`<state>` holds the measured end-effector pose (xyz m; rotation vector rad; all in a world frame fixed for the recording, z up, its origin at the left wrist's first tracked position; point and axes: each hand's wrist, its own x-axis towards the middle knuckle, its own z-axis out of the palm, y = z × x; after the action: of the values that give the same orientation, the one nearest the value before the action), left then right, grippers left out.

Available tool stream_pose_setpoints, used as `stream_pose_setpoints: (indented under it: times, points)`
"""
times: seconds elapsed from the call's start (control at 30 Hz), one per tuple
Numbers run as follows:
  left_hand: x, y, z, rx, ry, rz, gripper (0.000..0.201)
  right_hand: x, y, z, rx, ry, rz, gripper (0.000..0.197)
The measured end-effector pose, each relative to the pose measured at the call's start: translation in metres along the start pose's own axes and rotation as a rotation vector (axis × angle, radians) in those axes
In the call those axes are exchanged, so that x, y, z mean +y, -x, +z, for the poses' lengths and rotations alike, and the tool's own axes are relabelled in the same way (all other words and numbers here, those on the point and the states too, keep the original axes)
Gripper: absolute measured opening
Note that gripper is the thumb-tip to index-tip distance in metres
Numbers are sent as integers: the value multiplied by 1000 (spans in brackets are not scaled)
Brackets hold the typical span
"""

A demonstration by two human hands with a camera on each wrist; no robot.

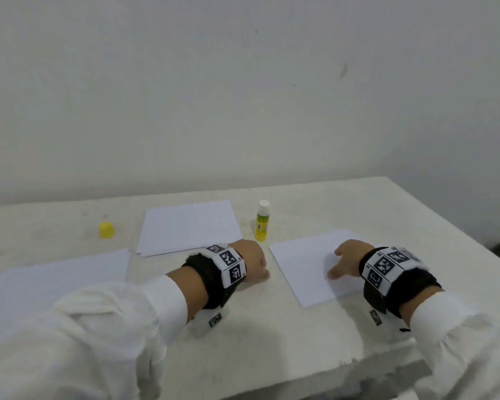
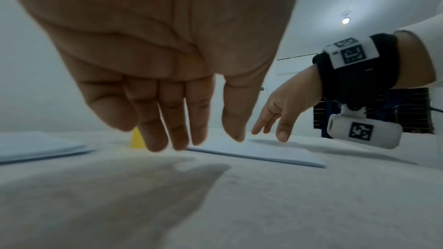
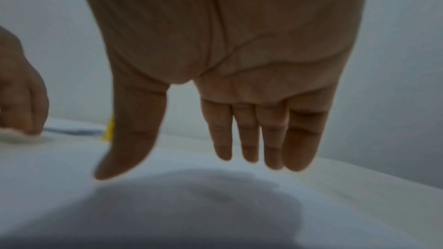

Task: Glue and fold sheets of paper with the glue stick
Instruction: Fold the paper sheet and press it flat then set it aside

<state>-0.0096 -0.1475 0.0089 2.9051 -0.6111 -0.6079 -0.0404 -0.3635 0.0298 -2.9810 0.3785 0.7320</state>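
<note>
A yellow glue stick (image 1: 262, 220) stands upright and uncapped on the white table (image 1: 272, 327), and its yellow base (image 2: 137, 140) shows behind my left fingers. Its yellow cap (image 1: 106, 230) lies apart at the far left. A white sheet (image 1: 306, 269) lies in front of the stick, to its right. My right hand (image 1: 344, 262) hovers over that sheet with straight fingers (image 3: 271, 139) and holds nothing. My left hand (image 1: 254, 262) hangs just left of the sheet, above bare table, with loose straight fingers (image 2: 167, 120) and nothing in it.
A stack of white paper (image 1: 189, 226) lies behind my left hand. Another pile of sheets (image 1: 55, 281) lies at the near left. The table's front edge (image 1: 387, 368) runs close below my right forearm. A plain wall stands behind the table.
</note>
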Motion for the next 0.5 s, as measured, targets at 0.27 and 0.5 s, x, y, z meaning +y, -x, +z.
stream_pose_setpoints:
  times: [0.27,0.5]
  points:
    - [53,-38,24,-4,-146,-55,80,43,-17,29,-68,9,69,91]
    - [64,-47,15,-28,-180,-59,79,45,-29,35,-62,-9,78,83]
